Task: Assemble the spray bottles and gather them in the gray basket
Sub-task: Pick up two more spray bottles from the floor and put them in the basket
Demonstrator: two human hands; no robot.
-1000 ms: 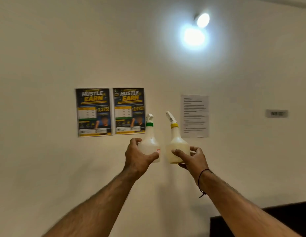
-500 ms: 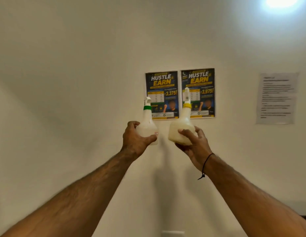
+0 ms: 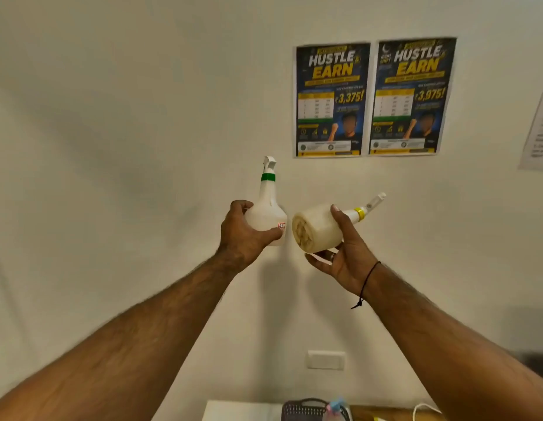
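Note:
My left hand (image 3: 242, 235) grips a white spray bottle with a green collar (image 3: 268, 205), held upright in front of the wall. My right hand (image 3: 346, 253) holds a cream spray bottle with a yellow collar (image 3: 318, 229), tipped on its side so its base faces me and its nozzle points up to the right. The two bottles are side by side, almost touching. The gray basket (image 3: 297, 410) shows at the bottom edge, with a pink and blue sprayer head (image 3: 335, 405) sticking out of it.
Two dark "Hustle & Earn" posters (image 3: 373, 98) hang on the wall at upper right, a white paper sheet (image 3: 540, 132) at the far right. A wall socket plate (image 3: 325, 360) sits low. A white surface (image 3: 239, 410) and a wooden tabletop (image 3: 382, 413) lie along the bottom.
The view has swung left and down, so the posters sit further right and the basket has come into view. My right hand has tipped the yellow-collared bottle from upright onto its side.

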